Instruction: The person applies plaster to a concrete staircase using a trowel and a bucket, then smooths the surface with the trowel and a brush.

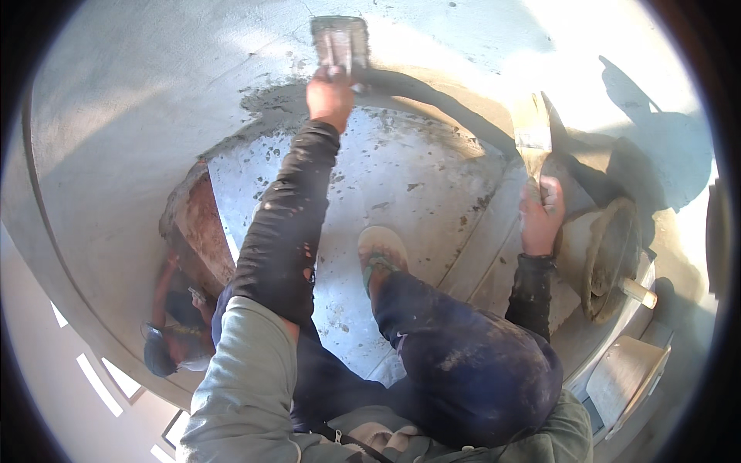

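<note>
My left hand [330, 96] is closed on a rectangular plastering float [340, 45], its arm stretched far forward. The float lies against the pale plastered wall [193, 85], just above a strip of darker, rough mortar [278, 100]; its outline is slightly blurred. My right hand [542, 212] grips the handle of a wide flat brush [532, 127], which points upward with its pale bristles in bright sun. Beside that hand stands a mortar-crusted bucket [610, 258] with a light-coloured handle [639, 293] sticking out over its rim.
My sandalled foot [381, 251] rests on a pale board [417, 201] spattered with mortar crumbs. A second container [629, 378] sits at the lower right. At the lower left, beside a reddish opening [207, 224] in the wall, another person in a dark cap [159, 355] is below me.
</note>
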The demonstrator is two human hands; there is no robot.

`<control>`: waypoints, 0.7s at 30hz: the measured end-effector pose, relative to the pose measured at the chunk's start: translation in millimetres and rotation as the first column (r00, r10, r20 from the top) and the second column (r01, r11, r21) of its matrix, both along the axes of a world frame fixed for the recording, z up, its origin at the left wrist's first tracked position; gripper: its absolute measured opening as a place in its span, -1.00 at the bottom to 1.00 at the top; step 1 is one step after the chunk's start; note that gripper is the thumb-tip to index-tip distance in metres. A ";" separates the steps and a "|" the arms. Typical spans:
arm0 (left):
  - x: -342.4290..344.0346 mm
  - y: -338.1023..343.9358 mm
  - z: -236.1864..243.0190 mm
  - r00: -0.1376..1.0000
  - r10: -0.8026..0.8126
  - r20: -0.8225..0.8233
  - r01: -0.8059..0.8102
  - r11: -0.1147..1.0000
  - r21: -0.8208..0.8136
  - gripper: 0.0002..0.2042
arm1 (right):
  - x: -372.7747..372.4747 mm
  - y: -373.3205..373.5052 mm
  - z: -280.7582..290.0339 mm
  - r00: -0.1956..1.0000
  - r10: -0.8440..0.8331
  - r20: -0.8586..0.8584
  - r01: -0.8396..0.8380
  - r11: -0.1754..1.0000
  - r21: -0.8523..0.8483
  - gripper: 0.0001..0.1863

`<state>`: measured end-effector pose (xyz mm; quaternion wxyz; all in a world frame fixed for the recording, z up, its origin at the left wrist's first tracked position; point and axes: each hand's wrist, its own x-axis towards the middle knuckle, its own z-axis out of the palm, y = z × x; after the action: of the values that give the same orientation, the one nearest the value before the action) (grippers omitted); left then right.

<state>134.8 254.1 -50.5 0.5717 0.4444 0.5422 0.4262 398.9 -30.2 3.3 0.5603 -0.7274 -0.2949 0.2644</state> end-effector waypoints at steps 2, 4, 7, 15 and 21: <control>44.9 -12.4 1.0 0.998 -0.039 0.050 0.037 0.999 0.036 -0.65 | -2.7 2.4 -0.5 1.000 -0.013 0.004 0.013 1.000 0.011 -0.90; 94.0 -33.0 -2.2 0.999 -0.034 -0.030 0.038 0.990 0.139 -0.69 | -1.5 -0.9 -3.6 1.000 -0.023 -0.010 0.024 1.000 0.012 -0.90; 103.9 -36.7 18.8 0.996 0.085 -0.036 -0.072 0.957 0.280 -0.74 | 4.4 -5.9 -3.8 0.999 -0.033 0.031 0.033 0.999 -0.007 -0.90; -9.6 13.6 -20.5 0.957 0.266 0.114 -0.268 0.963 0.001 -0.64 | 3.3 2.1 6.7 1.000 0.006 0.024 -0.006 1.000 -0.019 -0.84; 45.9 -11.9 4.0 0.985 0.042 -0.168 0.000 0.970 0.241 -0.60 | -7.7 1.3 4.2 0.997 -0.041 -0.063 0.038 0.998 -0.049 -0.84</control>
<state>180.7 242.2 -46.5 0.4601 0.5397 0.5386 0.4548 391.2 -28.9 7.5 0.5571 -0.7375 -0.2558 0.2832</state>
